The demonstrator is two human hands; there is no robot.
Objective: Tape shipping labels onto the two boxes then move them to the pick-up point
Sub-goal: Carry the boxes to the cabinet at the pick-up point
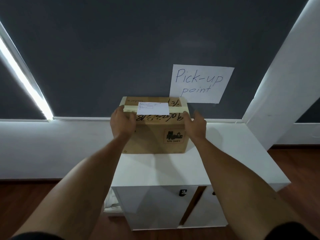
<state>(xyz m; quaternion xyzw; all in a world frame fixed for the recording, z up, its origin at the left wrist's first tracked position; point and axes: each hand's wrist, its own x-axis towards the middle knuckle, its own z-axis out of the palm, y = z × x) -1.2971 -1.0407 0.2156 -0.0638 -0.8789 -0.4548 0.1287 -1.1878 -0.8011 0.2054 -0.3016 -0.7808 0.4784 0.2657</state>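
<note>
**Box held at both ends on the white cabinet**

Box (pixel 155 132) of brown cardboard sits between two hands. The left hand (pixel 123 122) wraps its upper left end, fingers curled over the top edge onto the tape (pixel 176 109). The right hand (pixel 196 125) is at the upper right corner – its thumb lies on the top edge, the fingers reach past the side, and whether they press the cardboard cannot be told.

A white shipping label (pixel 153 108) lies on the box top, over the pale tape band. The front face carries a hazard mark reading UN 3481.

The box stands at the cabinet's (pixel 155 170) back edge, towards its left side, against the dark blind (pixel 138 40). Just above and right of it hangs a paper sign (pixel 200 84) – "Pick-up point".
</note>
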